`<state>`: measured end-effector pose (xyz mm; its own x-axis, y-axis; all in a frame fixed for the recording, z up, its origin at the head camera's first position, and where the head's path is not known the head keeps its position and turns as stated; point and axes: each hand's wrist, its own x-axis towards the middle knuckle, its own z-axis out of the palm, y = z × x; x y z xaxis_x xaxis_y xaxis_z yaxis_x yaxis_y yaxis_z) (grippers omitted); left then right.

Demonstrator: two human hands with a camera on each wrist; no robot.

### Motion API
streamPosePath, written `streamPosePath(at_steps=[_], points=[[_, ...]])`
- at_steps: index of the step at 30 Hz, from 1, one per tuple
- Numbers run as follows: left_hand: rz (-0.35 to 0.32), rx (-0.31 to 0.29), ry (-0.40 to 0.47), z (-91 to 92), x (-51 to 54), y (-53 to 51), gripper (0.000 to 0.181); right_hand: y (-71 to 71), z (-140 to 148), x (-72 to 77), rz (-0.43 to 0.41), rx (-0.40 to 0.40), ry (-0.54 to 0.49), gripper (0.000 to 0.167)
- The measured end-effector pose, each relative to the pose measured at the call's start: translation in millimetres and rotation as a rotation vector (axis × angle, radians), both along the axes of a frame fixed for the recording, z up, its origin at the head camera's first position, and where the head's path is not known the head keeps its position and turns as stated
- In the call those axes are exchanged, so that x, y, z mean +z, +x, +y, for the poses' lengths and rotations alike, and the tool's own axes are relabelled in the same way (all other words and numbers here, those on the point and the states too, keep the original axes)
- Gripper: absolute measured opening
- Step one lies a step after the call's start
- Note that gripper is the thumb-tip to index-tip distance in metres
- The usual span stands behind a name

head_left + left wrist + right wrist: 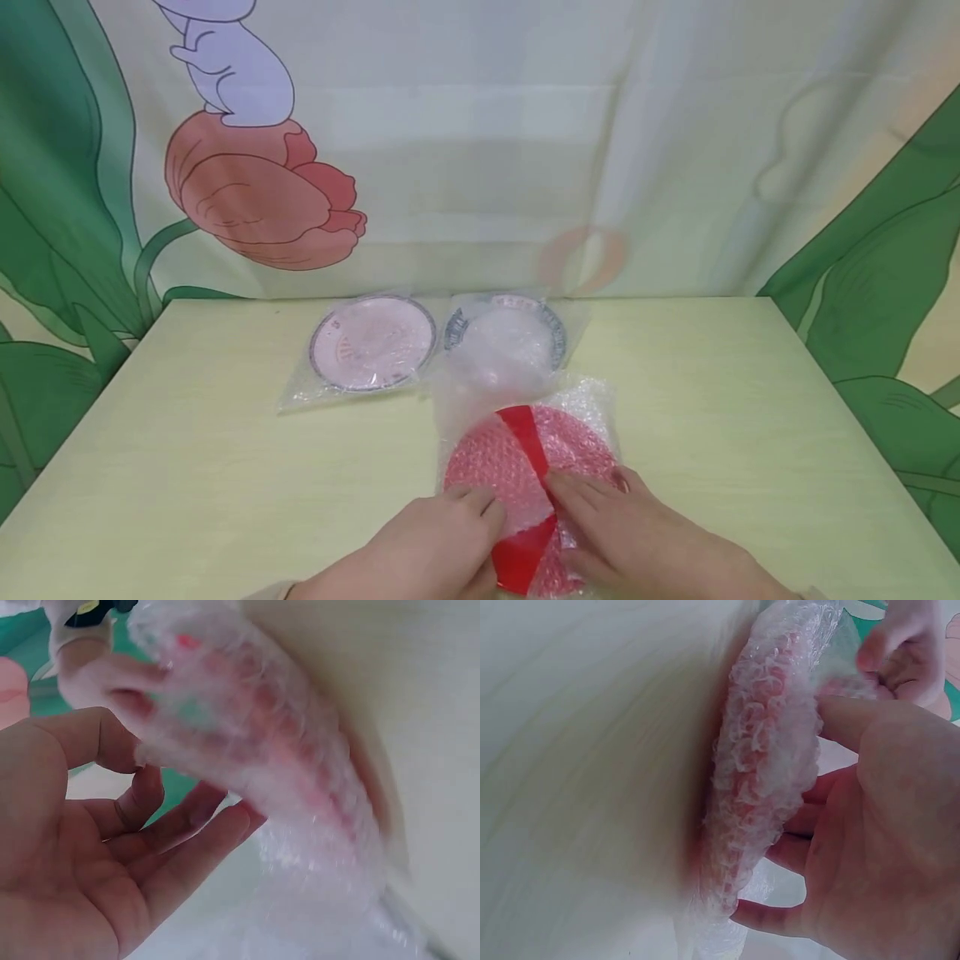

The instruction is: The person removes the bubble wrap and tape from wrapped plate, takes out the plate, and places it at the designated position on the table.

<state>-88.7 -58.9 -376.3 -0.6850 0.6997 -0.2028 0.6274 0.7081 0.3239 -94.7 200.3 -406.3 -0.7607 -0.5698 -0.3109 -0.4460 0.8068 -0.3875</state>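
A table [187, 467] before a curtain [480, 167] bears one red disc [517, 483], two plates [372, 343] at its eleven-to-twelve o'clock, left hand [431, 537] pinching bubble wrap [592, 404], right hand [645, 529] unclenched.

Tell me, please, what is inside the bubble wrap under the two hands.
Inside the bubble wrap is a round red item, probably a plate, bare in two wedges. The left hand and right hand cover part of it; its underside cannot be seen.
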Motion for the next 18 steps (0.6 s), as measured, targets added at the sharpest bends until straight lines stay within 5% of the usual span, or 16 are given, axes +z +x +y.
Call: streamPosePath(at_steps=[5,9,18], points=[[-0.029,0.147,0.078,-23.4,15.1,6.5,0.038,-2.2,-0.9,-1.0,0.013,0.023,0.012,0.096],[0.065,0.25,0.109,-43.1,20.7,9.6,0.022,-4.0,-1.9,-1.0,0.0,0.029,0.023,0.092],[0.154,0.51,0.114,-83.7,8.5,14.5,0.023,-5.8,-2.2,1.0,-0.013,0.067,0.024,0.087]])
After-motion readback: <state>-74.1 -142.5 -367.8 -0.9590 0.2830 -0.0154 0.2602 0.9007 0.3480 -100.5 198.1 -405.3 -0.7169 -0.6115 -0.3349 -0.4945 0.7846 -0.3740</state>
